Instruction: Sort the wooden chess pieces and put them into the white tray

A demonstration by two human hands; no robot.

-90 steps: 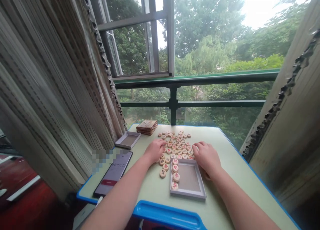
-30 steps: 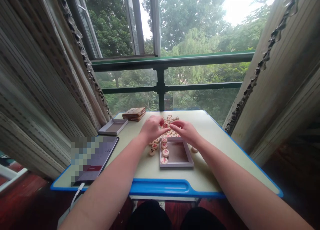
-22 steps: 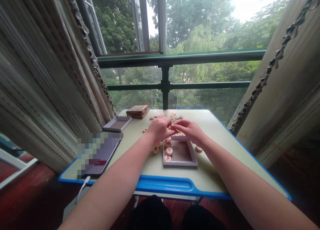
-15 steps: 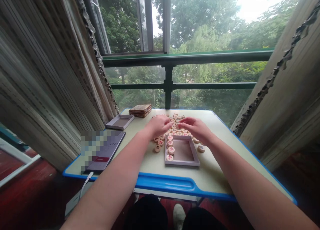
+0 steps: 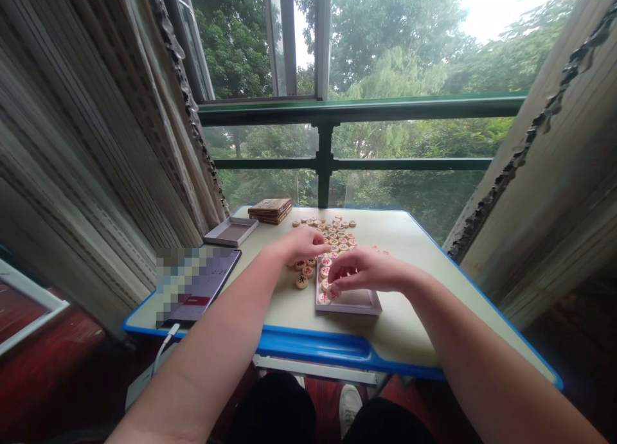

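Note:
Several round wooden xiangqi pieces with red or black characters lie in a loose group on the small table. A shallow open box sits nearer me, with red-marked pieces lined along its left side. My right hand is over this box, fingers pinched on a xiangqi piece beside the lower end of that line. My left hand hovers low at the left of the loose group, its fingers curled together. Whatever they hold, if anything, is hidden. Black-marked pieces lie left of the box.
A second shallow tray and a folded wooden board stand at the table's back left. A tablet with a white cable lies at the left edge. The table has a raised blue rim.
My right hand has come from the loose pieces toward me, over the box, with a piece at its fingertips. My left hand has shifted slightly left and stays near the group.

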